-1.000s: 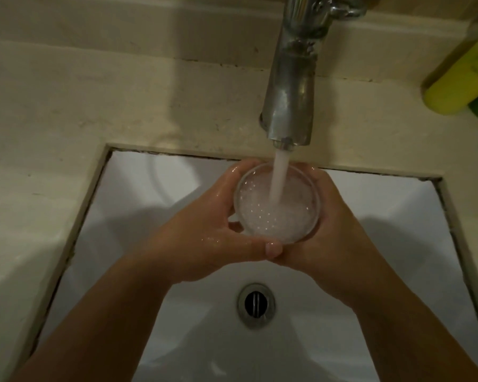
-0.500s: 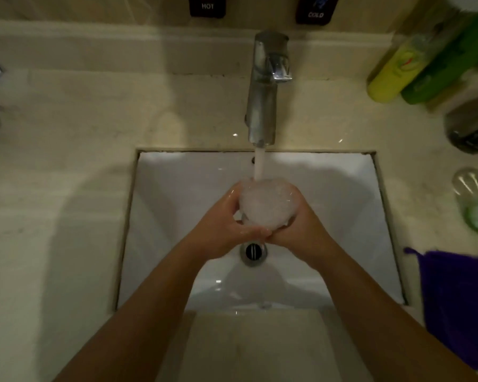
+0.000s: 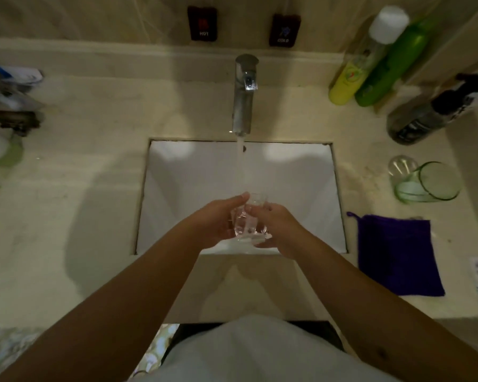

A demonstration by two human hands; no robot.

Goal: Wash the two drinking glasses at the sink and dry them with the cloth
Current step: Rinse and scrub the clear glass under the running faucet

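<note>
A clear drinking glass [image 3: 247,220] is held over the white sink [image 3: 309,188], tilted, with water running out of it. My left hand [image 3: 218,220] grips its left side and my right hand [image 3: 276,224] its right side. The tap [image 3: 244,95] runs, its stream falling onto the glass's far rim. A second glass [image 3: 428,181], green-tinted, lies on its side on the counter to the right of the sink. The purple cloth [image 3: 398,253] lies flat on the counter, in front of that glass.
Yellow and green bottles [image 3: 370,70] and a dark pump bottle [image 3: 431,111] stand at the back right. Blurred toiletries [image 3: 9,106] sit on the left counter. Hot and cold labels [image 3: 202,23] are on the wall behind the tap.
The camera has pulled back, showing the whole counter. The glass, full of foamy water before, is now tilted and pouring out, held lower and nearer me.
</note>
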